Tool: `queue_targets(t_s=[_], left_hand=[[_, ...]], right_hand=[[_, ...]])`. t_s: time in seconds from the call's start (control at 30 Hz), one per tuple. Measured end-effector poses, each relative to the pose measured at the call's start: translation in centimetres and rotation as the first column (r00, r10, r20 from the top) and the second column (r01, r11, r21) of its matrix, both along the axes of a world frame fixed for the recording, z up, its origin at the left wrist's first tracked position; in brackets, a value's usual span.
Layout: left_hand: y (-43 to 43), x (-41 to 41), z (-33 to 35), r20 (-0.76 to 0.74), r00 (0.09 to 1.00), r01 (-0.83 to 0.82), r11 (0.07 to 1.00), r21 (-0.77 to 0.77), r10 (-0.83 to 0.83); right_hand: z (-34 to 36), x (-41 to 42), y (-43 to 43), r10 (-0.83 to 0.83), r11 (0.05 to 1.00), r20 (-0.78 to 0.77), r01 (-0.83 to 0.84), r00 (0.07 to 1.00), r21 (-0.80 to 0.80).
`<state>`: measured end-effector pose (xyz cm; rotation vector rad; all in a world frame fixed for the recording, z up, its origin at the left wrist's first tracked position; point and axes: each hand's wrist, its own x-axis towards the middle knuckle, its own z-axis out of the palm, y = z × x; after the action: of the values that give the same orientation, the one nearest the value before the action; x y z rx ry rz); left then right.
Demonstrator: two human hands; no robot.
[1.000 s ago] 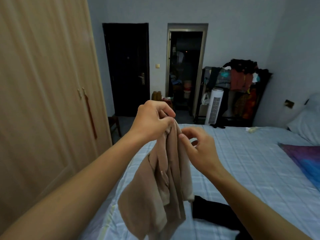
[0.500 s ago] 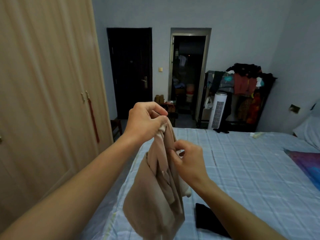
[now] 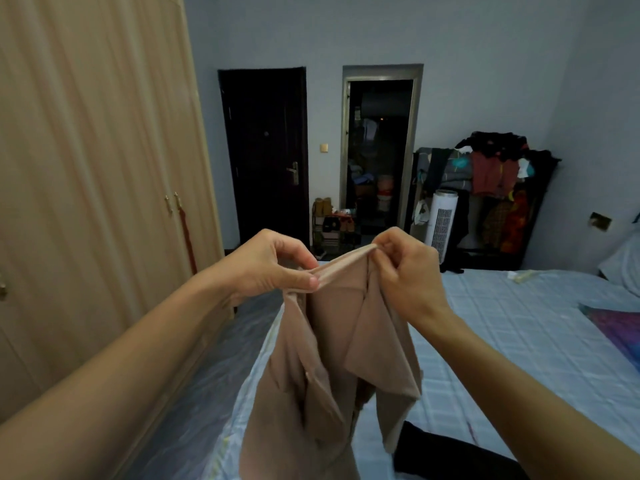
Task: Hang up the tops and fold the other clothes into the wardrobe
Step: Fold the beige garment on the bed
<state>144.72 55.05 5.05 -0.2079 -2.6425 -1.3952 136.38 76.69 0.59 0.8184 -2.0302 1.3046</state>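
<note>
Beige top [image 3: 332, 358] hangs over the near left corner of the bed [image 3: 502, 323], its upper edge pinched between left hand [image 3: 270, 268] and right hand [image 3: 405, 271]; the wardrobe [image 3: 86, 168] stands closed, contents hidden.

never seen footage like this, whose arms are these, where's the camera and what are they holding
There is no machine here: the camera sits on a person's head, looking forward and down, so the two bare arms are their own. The left hand and right hand each pinch the top edge of a soft beige fabric garment, which hangs between them above a bed with a pale blue checked sheet. A black piece of clothing lies on that sheet. On the left stands a light wooden wardrobe, its doors closed.
</note>
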Motion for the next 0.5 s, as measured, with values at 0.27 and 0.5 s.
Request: queue_targets(t_s=[0.27, 0.5], left_hand=[[4.0, -1.0, -2.5, -0.054, 0.992, -0.12, 0.984, -0.133, 0.114], [8.7, -2.3, -6.4, -0.265, 0.946, -0.255, 0.934, -0.25, 0.187]], right_hand=[[1.3, -0.3, 0.7, 0.022, 0.997, 0.006, -0.022, 1.0, -0.071], [1.2, 0.0, 1.0, -0.002, 0.998, -0.001, 0.002, 1.0, -0.065]])
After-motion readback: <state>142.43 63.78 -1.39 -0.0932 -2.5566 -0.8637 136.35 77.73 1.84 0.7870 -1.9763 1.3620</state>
